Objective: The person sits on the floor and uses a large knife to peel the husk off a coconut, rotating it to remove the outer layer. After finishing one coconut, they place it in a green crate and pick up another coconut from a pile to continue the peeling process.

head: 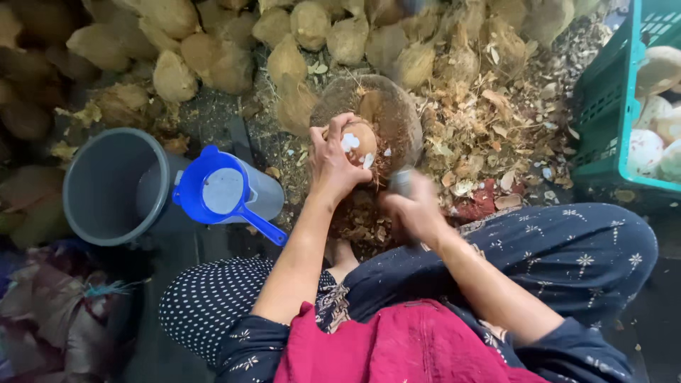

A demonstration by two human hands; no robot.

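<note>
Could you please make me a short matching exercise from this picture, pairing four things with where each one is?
Things:
1. coconut
2. blue jug
3. grey bucket
4. green crate

Places:
A. far right, holding peeled pale coconuts
B. far left, beside the jug
C. gripped by the left hand
D. between the bucket and the left forearm

Pairs: 1-C, 2-D, 3-B, 4-A

Brown coconut, partly chipped to white patches, upright on a round block; blurred metal tool just beside it
</note>
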